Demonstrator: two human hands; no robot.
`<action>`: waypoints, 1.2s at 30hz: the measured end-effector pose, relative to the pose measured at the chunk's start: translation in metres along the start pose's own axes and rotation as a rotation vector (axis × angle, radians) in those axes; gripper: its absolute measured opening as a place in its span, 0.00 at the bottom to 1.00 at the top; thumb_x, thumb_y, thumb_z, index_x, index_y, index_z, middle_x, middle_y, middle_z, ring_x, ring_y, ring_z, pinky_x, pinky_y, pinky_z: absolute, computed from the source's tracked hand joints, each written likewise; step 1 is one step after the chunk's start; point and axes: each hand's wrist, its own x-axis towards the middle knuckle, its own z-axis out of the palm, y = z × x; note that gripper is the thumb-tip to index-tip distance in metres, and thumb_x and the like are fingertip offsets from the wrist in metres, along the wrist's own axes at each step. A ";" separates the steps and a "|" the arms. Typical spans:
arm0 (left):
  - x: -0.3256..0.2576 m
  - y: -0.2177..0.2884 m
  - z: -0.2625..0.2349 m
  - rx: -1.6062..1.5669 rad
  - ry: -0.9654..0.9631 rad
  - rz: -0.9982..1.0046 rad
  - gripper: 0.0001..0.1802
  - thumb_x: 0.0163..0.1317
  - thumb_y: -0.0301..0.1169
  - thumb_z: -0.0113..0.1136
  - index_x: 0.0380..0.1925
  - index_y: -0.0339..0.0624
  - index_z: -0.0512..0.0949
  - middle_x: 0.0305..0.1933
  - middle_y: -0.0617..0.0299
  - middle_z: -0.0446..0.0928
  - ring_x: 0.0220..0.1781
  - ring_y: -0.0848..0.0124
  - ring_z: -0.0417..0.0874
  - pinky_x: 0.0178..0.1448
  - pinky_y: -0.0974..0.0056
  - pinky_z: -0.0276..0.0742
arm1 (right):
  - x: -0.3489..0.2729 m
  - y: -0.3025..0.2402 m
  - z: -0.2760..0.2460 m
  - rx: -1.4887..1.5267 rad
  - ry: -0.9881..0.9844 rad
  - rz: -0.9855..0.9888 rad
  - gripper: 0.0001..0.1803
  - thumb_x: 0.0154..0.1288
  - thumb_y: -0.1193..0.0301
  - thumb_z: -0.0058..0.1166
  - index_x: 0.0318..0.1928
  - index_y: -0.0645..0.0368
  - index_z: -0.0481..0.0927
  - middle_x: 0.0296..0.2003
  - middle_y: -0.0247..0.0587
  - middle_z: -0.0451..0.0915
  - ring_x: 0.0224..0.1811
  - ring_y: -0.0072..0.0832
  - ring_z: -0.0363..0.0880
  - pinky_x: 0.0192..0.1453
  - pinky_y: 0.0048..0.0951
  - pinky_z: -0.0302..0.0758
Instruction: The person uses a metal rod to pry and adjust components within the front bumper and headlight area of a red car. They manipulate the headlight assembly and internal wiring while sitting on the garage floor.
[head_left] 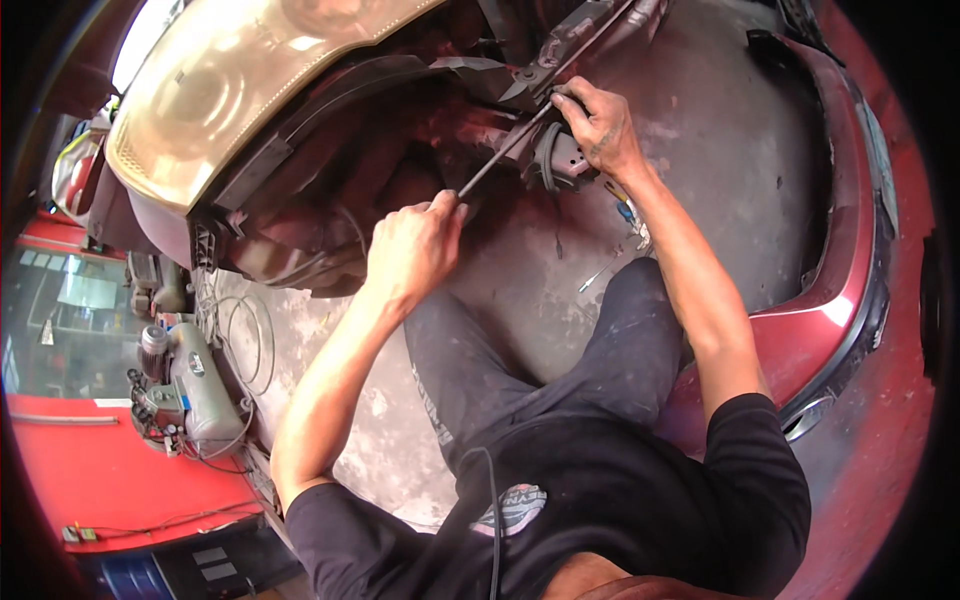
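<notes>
My left hand (413,248) is closed in a fist around the near end of a long, thin metal rod (492,165). From there the rod slants up and right, past a black bracket on the car's front frame (540,75). Farther along it, my right hand (600,132) pinches the rod between thumb and fingers, close to the bracket. The far end of the rod runs out at the top of the picture. Just below my right hand sits a round, dark part (562,160) fixed to the car's front.
A yellowed headlight (235,85) fills the upper left. At right, a red bumper (800,345) lies on the concrete floor (705,150). Small tools (630,215) and a screwdriver-like tool (592,280) lie near my knees. A grey-green air compressor (205,385) and coiled hose (250,345) stand left.
</notes>
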 end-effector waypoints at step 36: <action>0.006 0.007 -0.012 -0.098 -0.053 -0.010 0.08 0.69 0.33 0.60 0.39 0.39 0.78 0.22 0.44 0.79 0.29 0.42 0.83 0.33 0.44 0.77 | -0.002 0.003 0.001 0.106 0.003 0.013 0.11 0.72 0.71 0.56 0.46 0.67 0.77 0.18 0.44 0.74 0.20 0.34 0.81 0.19 0.37 0.86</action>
